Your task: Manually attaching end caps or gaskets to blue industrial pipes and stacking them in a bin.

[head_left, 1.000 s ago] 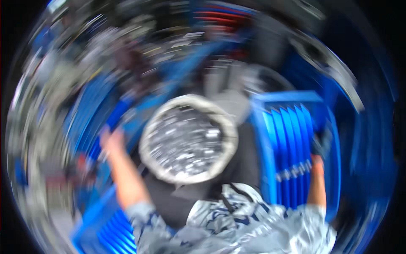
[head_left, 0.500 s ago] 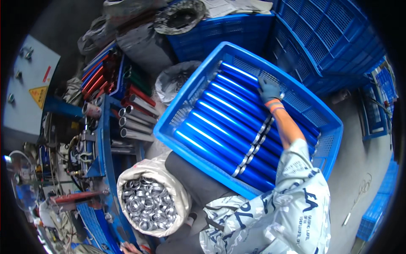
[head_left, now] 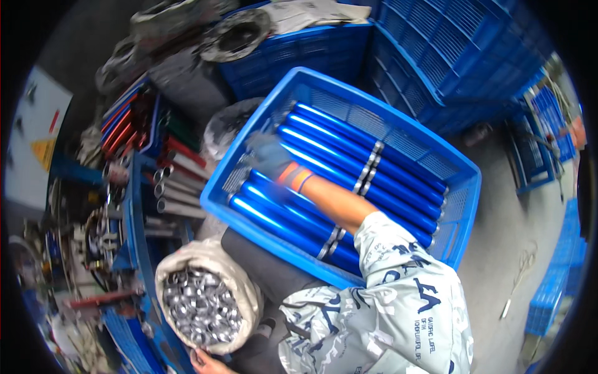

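Since half a second ago, the person's right hand, in a dark grey glove (head_left: 271, 161), has gone from the upper right part of the crate to the left ends of the tubes, so that its forearm now slants across the load. All the surroundings sit a little further left in the view.

It is over shiny blue, straight cylindrical tubes (head_left: 317, 154) lying flat, side by side, in a large blue plastic crate with mesh walls (head_left: 471, 199). Their long axes run parallel to one another and to the crate's longer sides, sloping from upper left to lower right; one set of ends points at the left wall, the other at the right wall. Silvery bands (head_left: 367, 168) cross each line of tubing partway along; whether these mark joints between tubes, I cannot tell. An orange band (head_left: 293, 176) circles the right wrist. Blur hides the gloved fingers: how far they spread, and whether they grip a tube, I cannot tell.

At the bottom edge is the bare left hand (head_left: 208, 363), partly cut off, just beside an off-white cloth sack (head_left: 249, 299) filled with silvery metal rings (head_left: 202, 305). How far its fingers open and whether they hold anything cannot be told. Bare silver-coloured metal tubes (head_left: 180, 196) lie left of the crate, and blue crates (head_left: 436, 50) stand stacked beyond it.
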